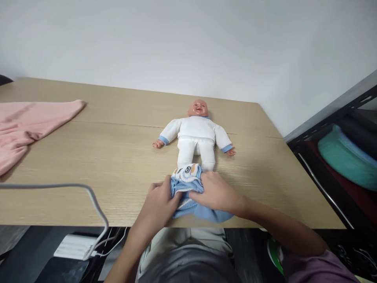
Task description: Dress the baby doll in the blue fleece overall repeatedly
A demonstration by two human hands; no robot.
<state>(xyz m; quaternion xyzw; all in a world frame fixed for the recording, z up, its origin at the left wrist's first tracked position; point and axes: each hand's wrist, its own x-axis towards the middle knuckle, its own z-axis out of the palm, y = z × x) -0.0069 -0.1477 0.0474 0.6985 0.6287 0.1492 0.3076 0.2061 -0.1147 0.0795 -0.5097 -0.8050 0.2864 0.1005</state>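
Observation:
A baby doll (196, 131) in a white suit with blue cuffs lies on its back on the wooden table (118, 157), head toward the wall. At its feet lies a bunched blue garment (188, 184) with a white owl-like face print. My left hand (159, 204) grips the garment's left side with curled fingers. My right hand (216, 192) grips its right side, fingers closed over the cloth. The doll's feet are hidden under the garment.
A pink cloth (26, 125) lies at the table's far left. A grey cable (88, 196) runs over the front edge down to a white power strip (73, 245). A dark shelf (347, 157) with teal items stands at the right.

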